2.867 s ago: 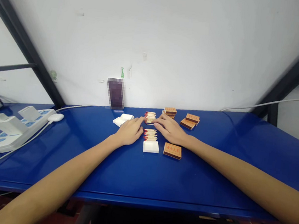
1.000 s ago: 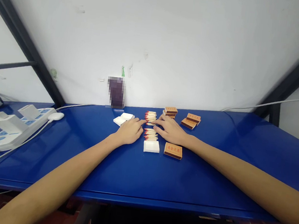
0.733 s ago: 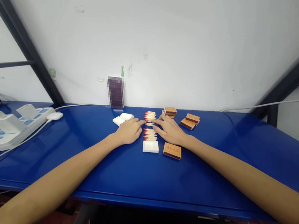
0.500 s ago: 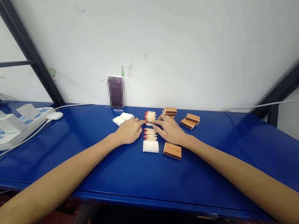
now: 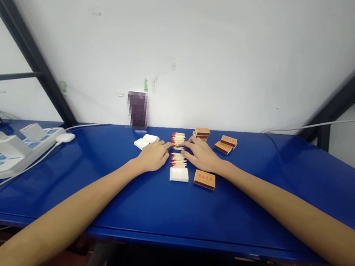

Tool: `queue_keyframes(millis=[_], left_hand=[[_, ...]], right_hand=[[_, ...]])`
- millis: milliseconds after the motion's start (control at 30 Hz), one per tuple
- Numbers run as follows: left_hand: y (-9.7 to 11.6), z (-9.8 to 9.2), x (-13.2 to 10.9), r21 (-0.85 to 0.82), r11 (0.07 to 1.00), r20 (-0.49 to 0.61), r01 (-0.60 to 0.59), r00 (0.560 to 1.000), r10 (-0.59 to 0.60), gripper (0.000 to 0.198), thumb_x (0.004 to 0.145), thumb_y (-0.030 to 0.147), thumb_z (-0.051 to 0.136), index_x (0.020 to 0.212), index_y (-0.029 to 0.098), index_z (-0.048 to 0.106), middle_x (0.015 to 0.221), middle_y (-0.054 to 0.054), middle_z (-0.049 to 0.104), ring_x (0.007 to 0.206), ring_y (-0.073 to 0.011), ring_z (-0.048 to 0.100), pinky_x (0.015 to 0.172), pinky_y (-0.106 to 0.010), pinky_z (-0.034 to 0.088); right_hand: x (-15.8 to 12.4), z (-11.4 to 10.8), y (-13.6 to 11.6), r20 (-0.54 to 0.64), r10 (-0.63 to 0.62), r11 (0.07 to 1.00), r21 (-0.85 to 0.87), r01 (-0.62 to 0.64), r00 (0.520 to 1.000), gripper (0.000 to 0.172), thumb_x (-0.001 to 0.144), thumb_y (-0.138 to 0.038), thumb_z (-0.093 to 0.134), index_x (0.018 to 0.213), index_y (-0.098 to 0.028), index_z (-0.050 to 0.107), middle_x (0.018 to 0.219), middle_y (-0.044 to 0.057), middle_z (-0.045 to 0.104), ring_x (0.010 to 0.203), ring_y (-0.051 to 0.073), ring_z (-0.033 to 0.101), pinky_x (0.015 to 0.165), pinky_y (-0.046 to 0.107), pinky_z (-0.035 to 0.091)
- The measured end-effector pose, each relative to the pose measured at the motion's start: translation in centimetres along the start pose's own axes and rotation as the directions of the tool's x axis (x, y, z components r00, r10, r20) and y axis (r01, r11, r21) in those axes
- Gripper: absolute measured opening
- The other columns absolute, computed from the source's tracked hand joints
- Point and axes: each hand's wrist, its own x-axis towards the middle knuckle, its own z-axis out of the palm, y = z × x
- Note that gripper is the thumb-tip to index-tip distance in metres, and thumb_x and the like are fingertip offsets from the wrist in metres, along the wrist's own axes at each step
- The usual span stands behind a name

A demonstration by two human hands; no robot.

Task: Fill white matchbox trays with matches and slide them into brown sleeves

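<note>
Red-headed wooden matches (image 5: 179, 160) lie side by side in a column on the blue tabletop, with several more matches (image 5: 178, 137) farther back. My left hand (image 5: 154, 155) rests left of them, its index finger stretched to the red heads and the other fingers bent. From the right, my right hand (image 5: 203, 154) reaches the plain ends, index finger and thumb apart. Neither hand lifts a match. In front of the column is a white matchbox tray (image 5: 179, 174), and to its right lies an orange-brown matchbox sleeve (image 5: 204, 179). Beyond my left hand sit white trays (image 5: 146, 140), partly covered.
Matchboxes are stacked behind my right hand (image 5: 202, 131), with another small pile (image 5: 226, 144) farther right. A white power strip (image 5: 20, 152) with plugs and cables occupies the left side. A dark pixelated object (image 5: 138, 110) leans on the wall.
Both hands stay almost in place over the matches. The boxes and trays have not visibly moved.
</note>
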Motion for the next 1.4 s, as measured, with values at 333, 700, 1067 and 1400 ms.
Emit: queue_keyframes(millis=[333, 700, 1067, 1400], left_hand=[[-0.23, 0.18, 0.24, 0.002, 1.0, 0.015, -0.007, 1.0, 0.007, 0.049, 0.096, 0.025, 0.03, 0.141, 0.02, 0.049, 0.105, -0.011, 0.062, 0.099, -0.0272, 0.057, 0.089, -0.043, 0.047], [-0.27, 0.11, 0.16, -0.007, 1.0, 0.006, -0.018, 1.0, 0.018, 0.044, 0.096, 0.024, 0.031, 0.136, 0.019, 0.05, 0.105, -0.011, 0.062, 0.101, -0.0271, 0.057, 0.091, -0.044, 0.046], [-0.38, 0.07, 0.07, -0.025, 0.999, -0.011, -0.03, 0.999, 0.03, 0.045, 0.096, 0.023, 0.03, 0.136, 0.019, 0.051, 0.104, -0.011, 0.063, 0.099, -0.0271, 0.058, 0.089, -0.043, 0.047], [-0.05, -0.03, 0.09, -0.182, 0.981, -0.067, -0.071, 0.996, 0.06, 0.037, 0.094, 0.021, 0.036, 0.112, 0.022, 0.067, 0.101, -0.005, 0.07, 0.088, -0.0212, 0.063, 0.08, -0.035, 0.048]], right_hand=[[0.0, 0.13, 0.21, 0.036, -0.002, 1.0, 0.0, 0.002, 0.999, 0.041, 0.099, -0.044, 0.039, 0.127, -0.021, 0.058, 0.102, 0.011, 0.054, 0.098, 0.028, 0.051, 0.079, 0.041, 0.041], [-0.02, 0.21, 0.29, 0.009, -0.004, 0.999, 0.041, 0.003, 1.0, 0.043, 0.1, -0.043, 0.037, 0.131, -0.023, 0.059, 0.101, 0.011, 0.053, 0.099, 0.028, 0.051, 0.082, 0.043, 0.042], [-0.15, 0.14, 0.21, -0.04, -0.043, 0.996, 0.081, 0.046, 0.998, 0.037, 0.1, -0.038, 0.038, 0.117, -0.021, 0.067, 0.097, 0.009, 0.055, 0.092, 0.024, 0.053, 0.078, 0.038, 0.042], [-0.28, -0.68, -0.1, -0.014, -0.081, 0.956, 0.283, 0.081, 0.997, 0.031, 0.097, -0.041, 0.047, 0.099, -0.023, 0.072, 0.091, 0.006, 0.057, 0.086, 0.022, 0.055, 0.078, 0.037, 0.043]])
